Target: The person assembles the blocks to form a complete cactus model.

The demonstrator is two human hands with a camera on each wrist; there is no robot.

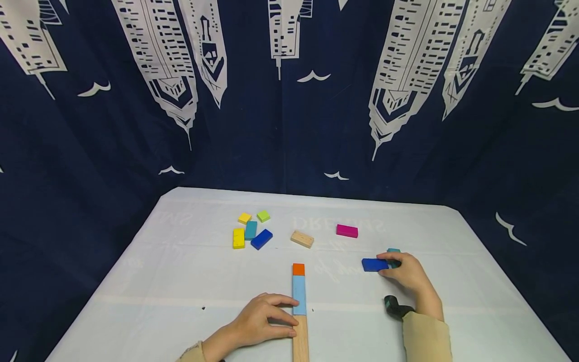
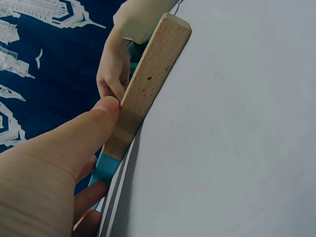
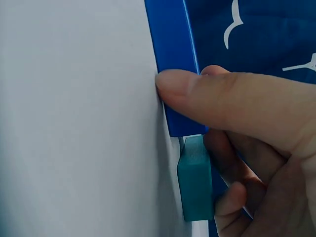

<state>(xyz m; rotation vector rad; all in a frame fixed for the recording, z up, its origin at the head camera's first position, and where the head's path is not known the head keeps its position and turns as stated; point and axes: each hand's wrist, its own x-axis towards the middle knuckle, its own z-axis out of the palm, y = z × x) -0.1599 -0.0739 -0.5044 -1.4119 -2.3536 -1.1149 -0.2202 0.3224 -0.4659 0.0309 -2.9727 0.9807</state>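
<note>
We hold the blue block (image 1: 372,265) on the right part of the table (image 1: 181,281), pinched near one end by our right grip (image 1: 408,274), closed to the block's width, a teal block (image 3: 196,190) just beside. Our left grip (image 1: 259,322) is loosely spread, fingertips against the wooden block (image 1: 300,342) and light blue block (image 1: 299,295). We judge the blue block light, rigid, sturdy, perhaps slightly slick; its long sides, nearer the middle, should give us steadier hold.
</note>
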